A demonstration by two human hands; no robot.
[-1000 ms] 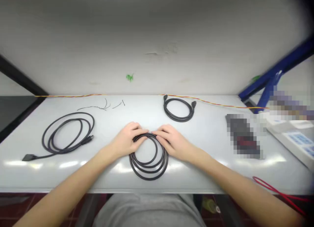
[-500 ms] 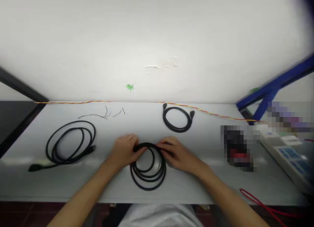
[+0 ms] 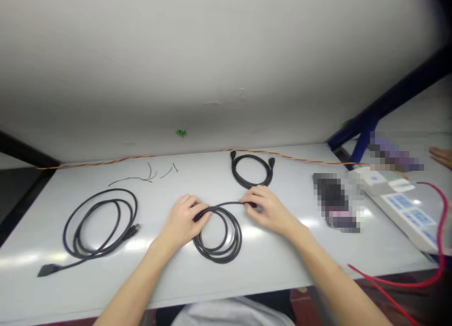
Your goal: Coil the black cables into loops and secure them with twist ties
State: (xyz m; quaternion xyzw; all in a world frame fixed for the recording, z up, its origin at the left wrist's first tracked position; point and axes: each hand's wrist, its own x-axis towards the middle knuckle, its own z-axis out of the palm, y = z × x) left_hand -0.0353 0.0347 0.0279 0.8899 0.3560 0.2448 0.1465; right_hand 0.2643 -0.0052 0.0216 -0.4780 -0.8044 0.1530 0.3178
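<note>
A coiled black cable (image 3: 216,260) lies on the white table (image 3: 300,255) in front of me. My left hand (image 3: 183,220) grips the coil's upper left side. My right hand (image 3: 265,209) pinches a strand of the same cable, drawn out from the coil's top. Where the fingers close, the cable is hidden. To the left lies a larger black cable loop (image 3: 64,234) with a connector at each end. A smaller black coil (image 3: 233,170) with two plugs lies farther back, just beyond my right hand. Neither hand touches these.
A red-and-yellow wire (image 3: 282,156) runs along the table's back edge, near several thin dark wire scraps (image 3: 134,178). On the right are a pixelated dark object (image 3: 332,199), a white panel with blue labels (image 3: 399,208), and a red cable (image 3: 440,241). Another person's hand (image 3: 441,156) shows at the far right.
My right hand has moved right and away from the coil, pulling a strand out with it. My left hand stays on the coil. The view has tilted and shifted.
</note>
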